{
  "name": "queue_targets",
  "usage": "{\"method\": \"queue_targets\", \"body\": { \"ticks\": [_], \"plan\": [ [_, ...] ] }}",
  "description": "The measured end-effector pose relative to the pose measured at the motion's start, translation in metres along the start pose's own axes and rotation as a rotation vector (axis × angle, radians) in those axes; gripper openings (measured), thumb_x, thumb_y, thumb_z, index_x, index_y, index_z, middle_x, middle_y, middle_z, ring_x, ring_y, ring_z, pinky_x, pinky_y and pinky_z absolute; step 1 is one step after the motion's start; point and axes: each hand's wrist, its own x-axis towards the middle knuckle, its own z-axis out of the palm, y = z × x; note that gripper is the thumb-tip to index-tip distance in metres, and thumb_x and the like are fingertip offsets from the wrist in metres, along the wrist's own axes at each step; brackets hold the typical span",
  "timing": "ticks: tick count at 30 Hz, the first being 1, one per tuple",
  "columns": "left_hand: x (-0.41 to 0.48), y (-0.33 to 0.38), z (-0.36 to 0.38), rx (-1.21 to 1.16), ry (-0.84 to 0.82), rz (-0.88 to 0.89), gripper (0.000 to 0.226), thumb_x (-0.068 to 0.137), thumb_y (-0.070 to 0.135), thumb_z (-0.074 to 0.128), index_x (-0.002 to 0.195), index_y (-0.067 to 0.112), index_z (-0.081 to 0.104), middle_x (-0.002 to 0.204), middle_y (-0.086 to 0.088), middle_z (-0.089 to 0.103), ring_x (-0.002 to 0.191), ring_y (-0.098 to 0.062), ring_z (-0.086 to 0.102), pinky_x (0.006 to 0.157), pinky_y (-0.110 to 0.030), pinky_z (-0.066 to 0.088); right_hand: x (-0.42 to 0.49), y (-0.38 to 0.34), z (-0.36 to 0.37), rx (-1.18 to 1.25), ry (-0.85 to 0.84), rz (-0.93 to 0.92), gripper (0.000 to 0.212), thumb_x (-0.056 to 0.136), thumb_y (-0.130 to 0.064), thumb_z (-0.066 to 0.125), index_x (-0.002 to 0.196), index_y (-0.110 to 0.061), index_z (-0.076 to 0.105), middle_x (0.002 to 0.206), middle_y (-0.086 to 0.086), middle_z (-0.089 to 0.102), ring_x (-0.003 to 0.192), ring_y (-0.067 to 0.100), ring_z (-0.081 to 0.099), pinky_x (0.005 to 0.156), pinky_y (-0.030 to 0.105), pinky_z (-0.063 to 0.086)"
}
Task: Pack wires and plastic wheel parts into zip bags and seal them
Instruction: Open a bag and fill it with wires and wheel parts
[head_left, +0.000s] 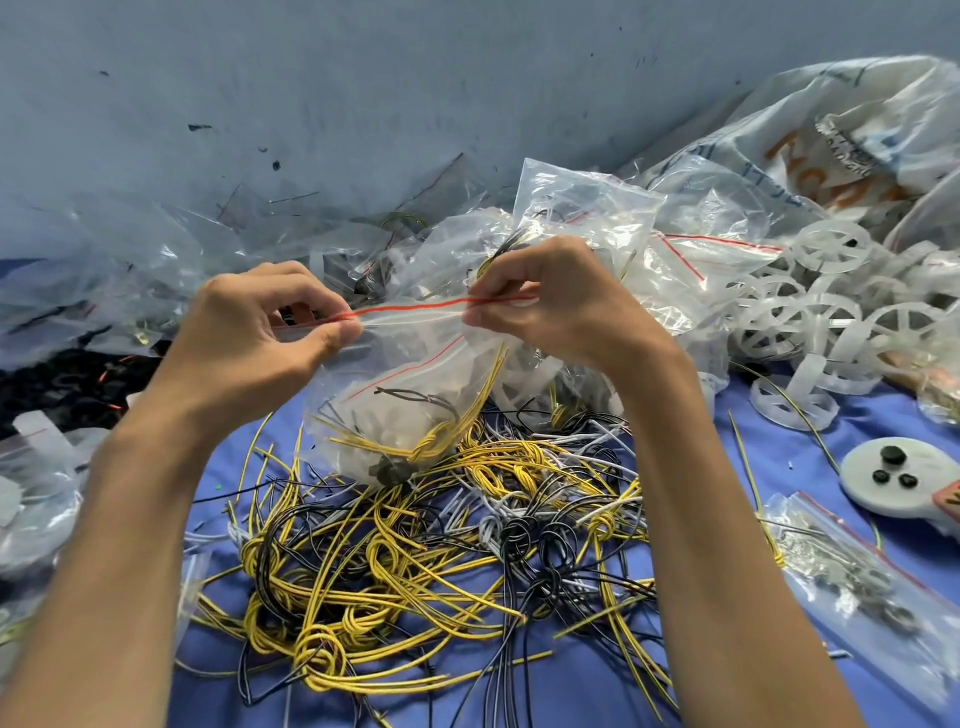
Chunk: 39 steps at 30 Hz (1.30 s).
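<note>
One zip bag (405, 364), yellow wires (447, 431) inside — top ends pinched by fingers (332, 338) of left hand (260, 332), right hand (550, 306)

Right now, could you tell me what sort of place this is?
Probably a small kit-packing workbench: heaps of knotted wires, white plastic wheels and zip bags on a blue cloth.

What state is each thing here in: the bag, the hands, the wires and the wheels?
Clear zip bag with red strip: held up, yellow wires inside, seal state unclear.
Left hand: pinches the strip's left end.
Right hand: pinches the strip's right end.
Yellow, black and white wire pile: loose on the blue cloth.
White plastic wheels: heaped, unbagged.
</note>
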Motion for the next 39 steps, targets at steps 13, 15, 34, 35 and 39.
{"method": "queue_targets", "body": {
  "ticks": [13, 15, 34, 35, 39],
  "plan": [
    [0.001, 0.000, 0.007, -0.023, -0.028, 0.094, 0.025, 0.075, 0.004, 0.076, 0.072, 0.027, 0.066, 0.078, 0.005, 0.063, 0.069, 0.000, 0.054, 0.061, -0.009, 0.036, -0.002, -0.010, 0.002, -0.050, -0.030, 0.001, 0.011, 0.078, -0.009, 0.075, 0.089, -0.007, 0.075, 0.082, -0.001, 0.070, 0.072, 0.004, 0.066, 0.071, 0.010, 0.051],
    [0.002, -0.001, 0.005, -0.011, -0.029, 0.088, 0.024, 0.075, 0.005, 0.076, 0.072, 0.026, 0.066, 0.078, 0.005, 0.064, 0.069, -0.001, 0.054, 0.062, -0.008, 0.036, -0.001, -0.012, 0.002, -0.052, -0.033, 0.003, 0.012, 0.077, -0.009, 0.076, 0.089, -0.008, 0.075, 0.081, -0.002, 0.070, 0.072, 0.004, 0.067, 0.071, 0.009, 0.051],
    [0.002, 0.005, 0.012, -0.007, 0.001, 0.075, 0.014, 0.074, 0.006, 0.076, 0.077, 0.018, 0.069, 0.079, 0.004, 0.065, 0.067, 0.000, 0.052, 0.062, -0.007, 0.035, 0.002, -0.014, 0.009, -0.042, -0.078, -0.027, 0.009, 0.077, -0.007, 0.075, 0.085, -0.005, 0.075, 0.080, 0.005, 0.073, 0.072, 0.006, 0.067, 0.073, 0.016, 0.055],
    [0.003, 0.006, 0.012, 0.017, -0.002, 0.072, 0.013, 0.074, 0.006, 0.077, 0.078, 0.017, 0.071, 0.079, 0.005, 0.065, 0.067, 0.000, 0.052, 0.062, -0.007, 0.035, 0.002, -0.014, 0.009, -0.040, -0.071, -0.030, 0.009, 0.076, -0.007, 0.075, 0.085, -0.005, 0.075, 0.080, 0.005, 0.073, 0.072, 0.007, 0.067, 0.072, 0.016, 0.055],
    [0.005, 0.012, 0.015, 0.092, -0.042, 0.113, 0.009, 0.076, 0.006, 0.076, 0.079, 0.015, 0.073, 0.079, 0.003, 0.065, 0.070, -0.009, 0.056, 0.065, -0.024, 0.043, 0.005, -0.017, 0.017, -0.088, -0.070, -0.048, 0.011, 0.076, -0.011, 0.076, 0.086, -0.008, 0.076, 0.078, 0.005, 0.073, 0.070, 0.007, 0.064, 0.069, 0.017, 0.053]
  ]
}}
